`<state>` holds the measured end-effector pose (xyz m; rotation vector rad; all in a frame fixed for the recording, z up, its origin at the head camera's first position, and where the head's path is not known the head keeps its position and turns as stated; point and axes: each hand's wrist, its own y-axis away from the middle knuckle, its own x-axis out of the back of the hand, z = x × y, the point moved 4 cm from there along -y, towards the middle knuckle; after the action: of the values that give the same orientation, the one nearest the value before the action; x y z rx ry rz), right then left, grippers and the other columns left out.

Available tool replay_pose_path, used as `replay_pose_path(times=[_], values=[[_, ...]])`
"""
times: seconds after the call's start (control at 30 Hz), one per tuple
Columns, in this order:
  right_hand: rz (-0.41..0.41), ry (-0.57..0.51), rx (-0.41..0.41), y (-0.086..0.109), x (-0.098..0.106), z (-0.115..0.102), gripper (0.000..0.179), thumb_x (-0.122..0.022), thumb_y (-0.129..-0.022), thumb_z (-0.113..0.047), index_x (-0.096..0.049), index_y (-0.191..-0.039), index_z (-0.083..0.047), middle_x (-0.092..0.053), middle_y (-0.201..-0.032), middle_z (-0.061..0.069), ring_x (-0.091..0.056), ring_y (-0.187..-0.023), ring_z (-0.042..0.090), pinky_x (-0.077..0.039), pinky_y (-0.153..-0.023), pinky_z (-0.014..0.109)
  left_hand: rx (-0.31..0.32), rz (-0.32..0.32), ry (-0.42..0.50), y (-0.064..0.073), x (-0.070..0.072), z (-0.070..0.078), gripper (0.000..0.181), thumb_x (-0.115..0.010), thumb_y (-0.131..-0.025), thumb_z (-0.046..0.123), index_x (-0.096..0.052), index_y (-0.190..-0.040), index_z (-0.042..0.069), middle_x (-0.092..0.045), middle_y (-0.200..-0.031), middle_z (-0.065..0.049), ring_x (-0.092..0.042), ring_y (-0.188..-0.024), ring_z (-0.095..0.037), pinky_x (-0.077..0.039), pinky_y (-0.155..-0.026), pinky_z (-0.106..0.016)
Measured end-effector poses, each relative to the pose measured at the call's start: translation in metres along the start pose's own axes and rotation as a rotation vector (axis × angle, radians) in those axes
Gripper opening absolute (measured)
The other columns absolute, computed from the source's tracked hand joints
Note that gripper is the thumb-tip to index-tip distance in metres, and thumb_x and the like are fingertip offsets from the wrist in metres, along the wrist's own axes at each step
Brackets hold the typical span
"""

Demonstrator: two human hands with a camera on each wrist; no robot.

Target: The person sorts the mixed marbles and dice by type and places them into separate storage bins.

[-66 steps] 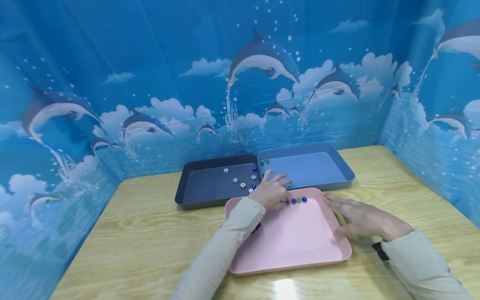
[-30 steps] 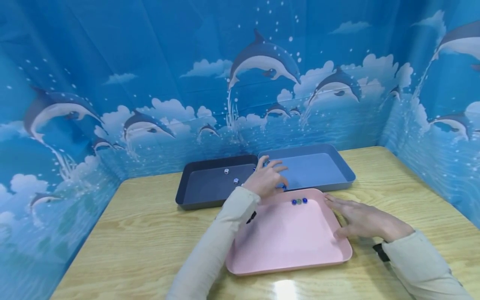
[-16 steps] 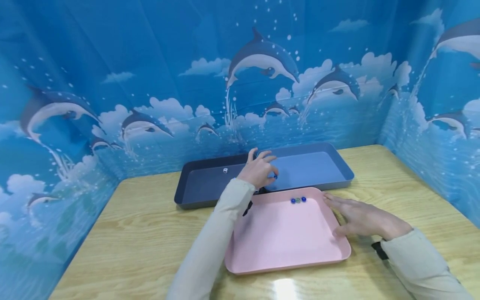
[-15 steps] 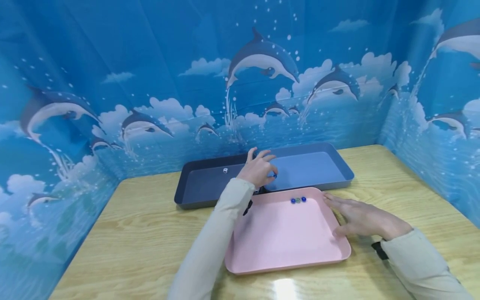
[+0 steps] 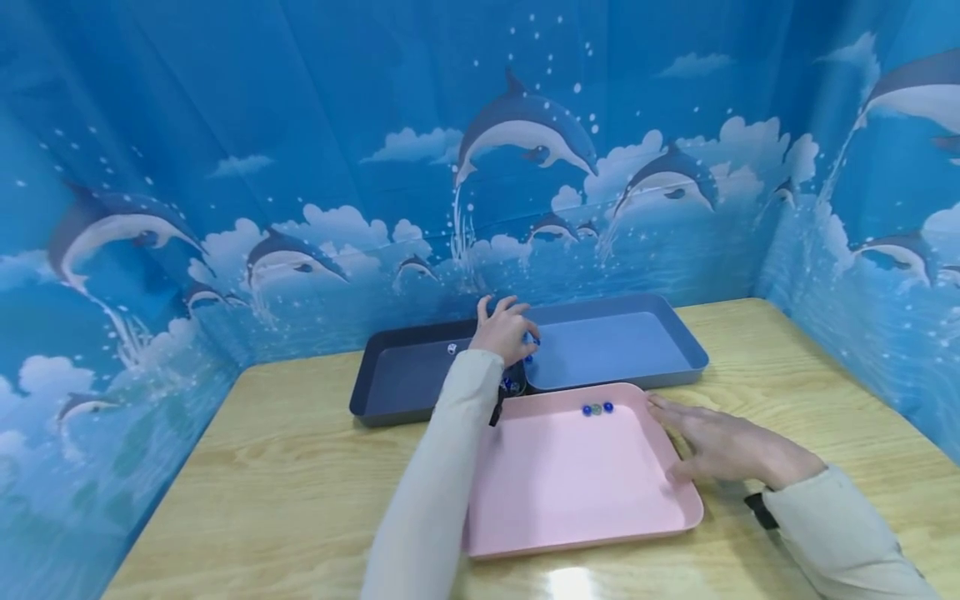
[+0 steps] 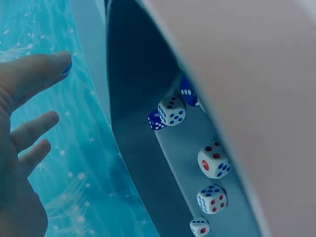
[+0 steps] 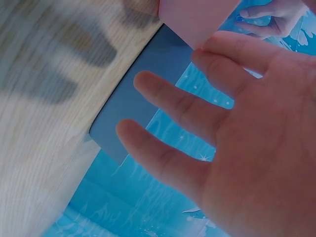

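Note:
My left hand [image 5: 504, 335] is over the left end of the blue tray [image 5: 615, 346], near where it meets the black tray. Between its thumb and index finger it pinches a small blue marble [image 6: 66, 69], mostly covered by the fingertips. The other fingers stick up. My right hand [image 5: 731, 446] rests with fingers extended at the right rim of the pink tray [image 5: 585, 492]. Two blue marbles, one of them the left marble [image 5: 587, 410], and a greenish marble [image 5: 597, 409] sit in a row by that tray's back wall.
The black tray [image 5: 405, 379] holds several dice, among them a white die [image 5: 452, 348] and a blue die [image 6: 156, 120]. Behind the wooden table [image 5: 300, 475] hangs a dolphin-print curtain [image 5: 360, 167], close to the back trays.
My left hand picked up a blue marble from the pink tray's row and carried it back and left over the blue tray. The right hand stayed at the pink rim.

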<state>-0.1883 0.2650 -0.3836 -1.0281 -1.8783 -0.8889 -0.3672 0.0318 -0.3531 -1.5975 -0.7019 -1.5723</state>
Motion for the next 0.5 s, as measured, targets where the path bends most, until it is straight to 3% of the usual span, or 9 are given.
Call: replay_pose_path(times=[0.3, 0.5], values=[[0.002, 0.011, -0.003, 0.0004, 0.0002, 0.0003, 0.096, -0.082, -0.084, -0.033, -0.032, -0.153, 0.010, -0.023, -0.159, 0.032, -0.028, -0.138, 0.060, -0.031, -0.106, 0.071, 0.045, -0.013, 0.019, -0.0008, -0.0031, -0.0067, 0.018, -0.074, -0.095, 0.031, -0.080, -0.111, 0.028, -0.050, -0.152, -0.002, -0.026, -0.150, -0.025, -0.006, -0.120, -0.059], [0.002, 0.012, -0.008, 0.0000, 0.0004, -0.0003, 0.096, -0.082, -0.084, -0.033, -0.032, -0.153, 0.010, -0.022, -0.160, 0.032, -0.028, -0.138, 0.060, -0.031, -0.106, 0.071, 0.050, 0.030, 0.005, -0.0004, 0.0002, -0.0049, 0.017, -0.074, -0.095, 0.033, -0.081, -0.110, 0.028, -0.049, -0.153, -0.002, -0.027, -0.149, -0.026, -0.007, -0.120, -0.058]])
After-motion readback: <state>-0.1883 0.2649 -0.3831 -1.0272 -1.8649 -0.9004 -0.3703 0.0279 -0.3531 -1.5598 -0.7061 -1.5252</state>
